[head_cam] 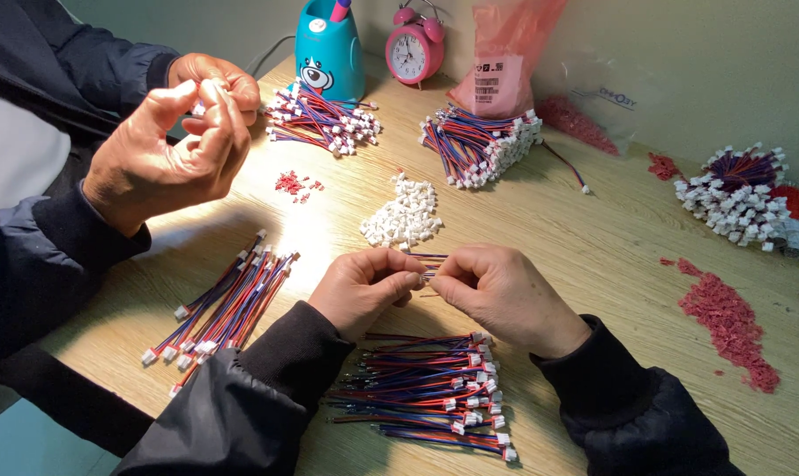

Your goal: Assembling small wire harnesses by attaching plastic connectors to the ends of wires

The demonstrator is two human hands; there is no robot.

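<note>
the left hand (364,286) and right hand (496,291) meet, fingertips pinched together on a thin red-and-blue wire lead (429,261) stretched between them. this looks like the fitting step; next calls for a small white plastic connector (404,216), heaped just beyond the fingertips.

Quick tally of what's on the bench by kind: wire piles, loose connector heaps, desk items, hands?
Wire harness piles: 5 (nearest pile, left pile, two at the back, one far right)
Loose white connector heaps: 1
Pink alarm clock: 1
Blue pen holder: 1
Hands: 4, own left hand, right hand, plus a co-worker's two
Total: 12
</note>
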